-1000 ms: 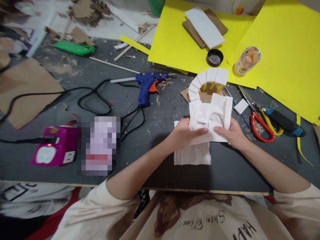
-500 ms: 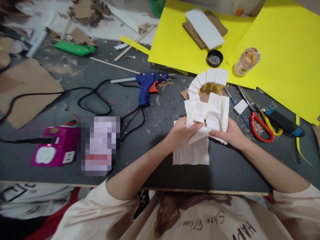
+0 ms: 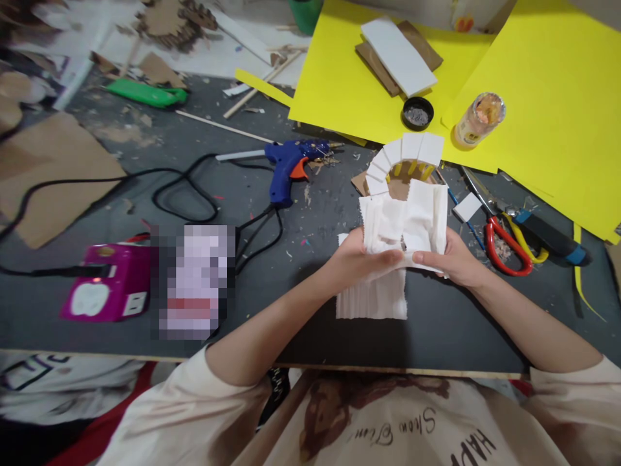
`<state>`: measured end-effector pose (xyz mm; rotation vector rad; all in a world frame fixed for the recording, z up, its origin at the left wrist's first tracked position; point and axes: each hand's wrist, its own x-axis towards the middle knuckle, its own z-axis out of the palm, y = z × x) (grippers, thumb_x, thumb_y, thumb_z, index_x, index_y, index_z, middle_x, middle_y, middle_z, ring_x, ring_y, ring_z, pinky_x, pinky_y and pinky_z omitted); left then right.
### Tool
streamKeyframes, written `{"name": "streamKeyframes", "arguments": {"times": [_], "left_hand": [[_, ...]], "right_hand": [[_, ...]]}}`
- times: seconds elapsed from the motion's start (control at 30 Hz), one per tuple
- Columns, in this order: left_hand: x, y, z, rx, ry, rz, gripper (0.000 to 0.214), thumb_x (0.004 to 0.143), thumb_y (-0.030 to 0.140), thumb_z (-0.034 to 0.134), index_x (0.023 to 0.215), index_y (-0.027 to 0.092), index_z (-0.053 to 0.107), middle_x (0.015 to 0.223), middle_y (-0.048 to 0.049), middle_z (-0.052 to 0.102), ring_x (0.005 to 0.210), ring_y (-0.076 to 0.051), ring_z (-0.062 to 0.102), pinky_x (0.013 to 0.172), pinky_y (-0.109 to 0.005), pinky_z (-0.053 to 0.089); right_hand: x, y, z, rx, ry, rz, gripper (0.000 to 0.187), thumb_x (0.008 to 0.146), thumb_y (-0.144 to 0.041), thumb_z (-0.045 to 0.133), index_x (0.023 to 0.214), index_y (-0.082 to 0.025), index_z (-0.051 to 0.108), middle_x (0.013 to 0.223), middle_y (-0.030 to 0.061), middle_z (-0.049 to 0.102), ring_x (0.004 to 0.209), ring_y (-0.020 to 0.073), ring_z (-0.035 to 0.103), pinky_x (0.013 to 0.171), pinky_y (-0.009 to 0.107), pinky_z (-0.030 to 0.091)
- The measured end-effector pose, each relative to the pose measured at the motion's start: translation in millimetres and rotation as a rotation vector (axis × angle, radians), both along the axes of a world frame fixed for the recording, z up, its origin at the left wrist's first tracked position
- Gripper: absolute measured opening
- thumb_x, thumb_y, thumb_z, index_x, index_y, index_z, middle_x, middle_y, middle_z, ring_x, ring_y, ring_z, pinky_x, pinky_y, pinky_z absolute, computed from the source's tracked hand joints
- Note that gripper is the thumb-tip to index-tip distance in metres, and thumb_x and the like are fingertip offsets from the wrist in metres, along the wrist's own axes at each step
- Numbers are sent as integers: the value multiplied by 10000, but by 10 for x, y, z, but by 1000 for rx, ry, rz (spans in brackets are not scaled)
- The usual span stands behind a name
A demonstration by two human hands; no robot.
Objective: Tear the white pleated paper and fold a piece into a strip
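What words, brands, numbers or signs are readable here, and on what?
"Show Tim", ending unclear: shirt.
"HAP", then cut off: same shirt.
Too small or blurred: jar label, stickers on purple box.
Unclear: black markings on pale fabric, lower left.
Pixelated: item beside the box.

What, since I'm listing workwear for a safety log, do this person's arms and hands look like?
The left hand and right hand are bare: no gloves, watch or bracelet shows, though most fingers are hidden. The left sleeve and right sleeve are short, loose and cream, without visible print, belonging to a cream T-shirt with dark lettering and a brown picture.
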<state>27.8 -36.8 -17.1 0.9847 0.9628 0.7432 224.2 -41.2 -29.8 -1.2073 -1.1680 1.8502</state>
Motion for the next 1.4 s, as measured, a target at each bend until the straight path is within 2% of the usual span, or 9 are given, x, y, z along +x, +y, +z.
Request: {"name": "streamKeyframes", "arguments": {"times": [0.33,0.53,0.67,0.77,0.83,0.93,1.2,1.3,1.4], "left_hand": [[-14,-26,80,-58,-105,59,348,577,313,792,820,149,605,659,26,598,561,-88,550,568,-218,472],[-13,5,57,-21,-28,57,345,635,399,708,825,141,580,672,1,595,581,-112,545,560,-238,468],[-17,-50,-26,326,360,-22,261,795,397,526,810,153,617,699,-27,616,666,-154,568,636,-268,454],[-46,-78,-56,727,664,-133,198,847,284,475,803,167,628,690,-41,634,686,-170,577,653,-278,425],[-57,-74,-57,945,721,-194,175,854,209,463,873,172,632,818,-64,688,810,-194,611,730,-302,429],[-48,-57,-52,1128,784,-262,217,862,169,458,1008,162,618,1038,-92,700,1019,-237,600,844,-352,410],[-54,-59,-24,1215,1085,-172,171,895,243,487,976,163,614,941,-87,712,951,-262,599,742,-370,355],[-84,-27,-38,1222,1050,-6,149,893,202,467,896,168,612,842,-80,703,901,-249,612,708,-352,343],[-96,-12,-51,1172,941,-52,148,870,151,450,813,166,586,758,-61,679,788,-218,620,658,-318,342]], "right_hand": [[183,-115,201,-18,-86,-88,481,574,-485,807,912,-196,623,570,-62,545,369,44,372,301,186,285],[1206,-136,573,411,-1010,-453,377,670,-564,716,841,-232,661,779,23,657,660,179,592,549,303,464],[1604,-168,795,503,-1458,-194,550,787,-629,572,1232,-309,530,1038,60,655,1033,380,602,841,547,485],[1351,-170,742,760,-1532,-126,614,885,-467,522,1435,-261,343,1488,114,390,1375,433,322,1113,623,259],[1023,-149,604,941,-1424,-42,453,904,-366,513,1335,-231,479,1376,139,525,1293,364,465,1064,579,376],[550,-102,352,1004,-1156,373,316,919,-303,484,1193,-186,590,1220,137,632,1143,289,585,979,498,482],[3,56,49,1084,-1017,457,377,937,-321,427,1244,-133,536,1270,170,590,1200,302,526,1022,508,443],[-93,81,16,1083,-932,455,333,946,-277,388,1200,-142,557,1260,168,603,1227,293,525,1038,515,431],[-134,39,21,999,-768,328,352,901,-249,480,1235,-142,517,1247,175,602,1201,281,545,1006,499,452]]}}
